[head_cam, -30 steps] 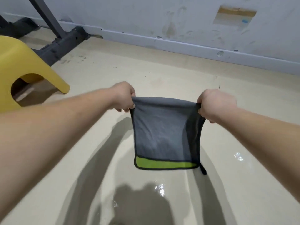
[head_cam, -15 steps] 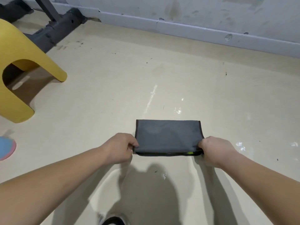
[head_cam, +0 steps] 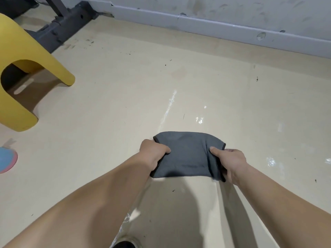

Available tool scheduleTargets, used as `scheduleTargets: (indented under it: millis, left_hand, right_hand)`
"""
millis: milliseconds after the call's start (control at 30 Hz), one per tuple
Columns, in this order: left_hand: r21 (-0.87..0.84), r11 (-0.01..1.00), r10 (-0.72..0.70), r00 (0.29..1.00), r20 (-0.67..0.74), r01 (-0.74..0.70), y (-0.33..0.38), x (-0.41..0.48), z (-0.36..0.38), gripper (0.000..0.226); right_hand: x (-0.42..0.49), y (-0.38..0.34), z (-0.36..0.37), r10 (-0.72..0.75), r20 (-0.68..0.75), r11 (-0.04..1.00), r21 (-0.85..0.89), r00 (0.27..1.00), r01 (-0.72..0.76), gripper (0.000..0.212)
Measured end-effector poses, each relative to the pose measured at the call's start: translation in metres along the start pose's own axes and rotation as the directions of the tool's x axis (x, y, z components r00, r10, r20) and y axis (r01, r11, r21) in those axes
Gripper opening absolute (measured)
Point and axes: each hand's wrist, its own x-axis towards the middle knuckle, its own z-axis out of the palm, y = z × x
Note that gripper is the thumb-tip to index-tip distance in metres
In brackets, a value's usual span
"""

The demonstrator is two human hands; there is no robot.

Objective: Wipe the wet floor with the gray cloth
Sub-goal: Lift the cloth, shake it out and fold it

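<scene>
The gray cloth (head_cam: pixel 186 154) lies on the floor (head_cam: pixel 125 104), folded and a bit bunched. The left hand (head_cam: pixel 152 154) grips its left edge, and the right hand (head_cam: pixel 231 161) grips its right edge with the thumb on top. Shiny wet spots (head_cam: pixel 199 120) sit just past the cloth. A yellow stool (head_cam: pixel 26 68) stands far off to the left, near a dark metal frame (head_cam: pixel 66 25) by the wall (head_cam: pixel 232 15).

A pale beige floor (head_cam: pixel 125 104) with scattered dark specks and glossy wet patches (head_cam: pixel 199 120) that catch the light. Along the far side runs a scuffed gray wall (head_cam: pixel 232 8) with a chipped baseboard (head_cam: pixel 215 27). At left stands a yellow plastic stool (head_cam: pixel 26 68), with a dark metal frame (head_cam: pixel 68 24) on the floor behind it
</scene>
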Motion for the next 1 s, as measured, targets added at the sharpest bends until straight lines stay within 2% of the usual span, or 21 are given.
scheduleTargets:
  millis: [67,167,233,333,433,533,633,733,800,833,900,1000]
  left_hand:
    - [0.011,1.0,-0.019,0.998,0.067,0.019,0.002,-0.003,0.001,0.025]
    - [0.128,0.983,0.116,0.985,0.125,-0.132,0.007,-0.013,-0.004,0.015]
    - [0.195,0.951,0.216,0.967,0.133,-0.239,0.009,-0.018,-0.008,0.025]
    - [0.172,0.931,0.31,0.946,0.091,-0.322,0.014,-0.029,-0.008,0.031]
    - [0.077,0.947,0.309,0.949,0.059,-0.313,0.021,-0.037,-0.006,0.023]
    - [0.085,0.958,0.263,0.959,0.109,-0.272,0.027,-0.047,-0.001,0.018]
    - [0.0,0.972,0.226,0.937,0.268,-0.234,0.025,-0.059,0.013,0.019]
    - [-0.186,0.977,0.164,0.918,0.362,-0.101,0.031,-0.072,0.019,0.022]
    - [-0.298,0.955,0.131,0.881,0.455,0.012,0.036,-0.077,0.012,0.035]
    - [-0.304,0.952,0.12,0.867,0.484,0.038,0.036,-0.078,0.009,0.044]
    - [-0.285,0.958,0.112,0.877,0.468,0.029,0.034,-0.079,-0.001,0.057]
    - [-0.235,0.97,0.139,0.933,0.33,-0.061,0.032,-0.078,-0.02,0.037]
  right_hand:
    - [-0.006,-0.004,0.004,0.073,0.137,0.996,0.036,0.988,-0.078,0.032]
    - [-0.013,-0.011,0.008,0.062,0.246,0.996,0.042,0.967,-0.075,0.023]
    - [-0.012,-0.015,0.008,0.003,0.246,0.999,0.04,0.969,-0.013,0.018]
    - [-0.014,-0.018,0.005,-0.089,0.178,0.996,0.03,0.98,0.085,0.022]
    - [-0.019,-0.023,0.001,-0.327,0.046,0.936,-0.122,0.944,0.33,0.023]
    - [-0.034,-0.033,0.005,-0.46,0.082,0.863,-0.196,0.884,0.466,0.022]
    - [-0.055,-0.042,0.019,-0.45,0.197,0.871,-0.12,0.871,0.477,0.024]
    - [-0.077,-0.049,0.03,-0.396,0.335,0.902,-0.031,0.855,0.43,0.015]
    - [-0.089,-0.054,0.035,-0.342,0.407,0.932,0.033,0.847,0.361,0.008]
    - [-0.092,-0.056,0.036,-0.322,0.433,0.94,0.04,0.842,0.339,0.011]
    - [-0.096,-0.059,0.041,-0.298,0.476,0.943,0.014,0.828,0.331,0.018]
    - [-0.1,-0.063,0.052,-0.271,0.555,0.92,-0.089,0.786,0.381,0.036]
